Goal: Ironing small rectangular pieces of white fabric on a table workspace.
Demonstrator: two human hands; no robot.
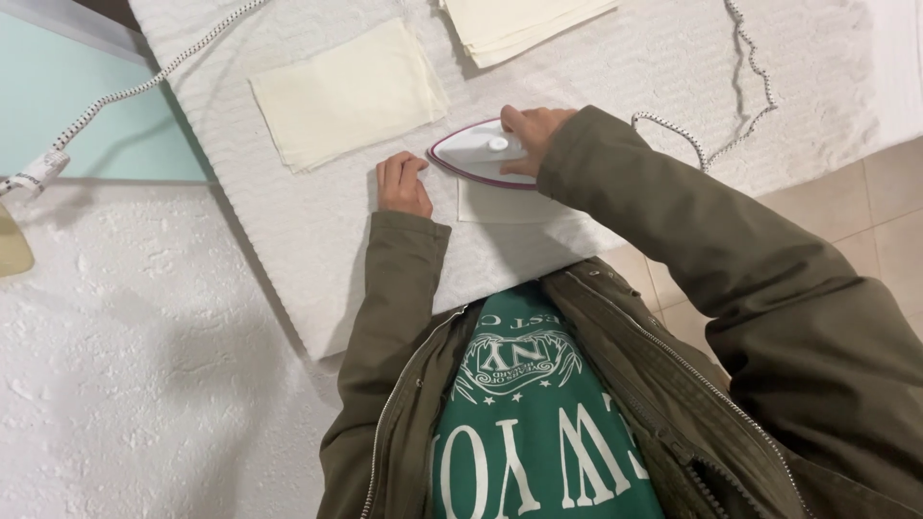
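My right hand [532, 136] grips the handle of a white iron [478, 154] with a dark red rim, which rests flat on a small cream cloth [500, 203] lying on the white padded ironing surface [317, 240]. My left hand [402, 184] lies with fingers curled on the padding just left of the iron, close to the cloth's left edge; whether it touches the cloth I cannot tell. Most of the cloth is hidden under the iron and my right sleeve.
A pressed cream cloth [346, 94] lies flat further up. A stack of folded cream cloths [519, 26] sits at the top edge. The iron's braided cord [740, 106] runs on the right; another braided cord [115, 93] crosses the left. Tiled floor [885, 221] shows right.
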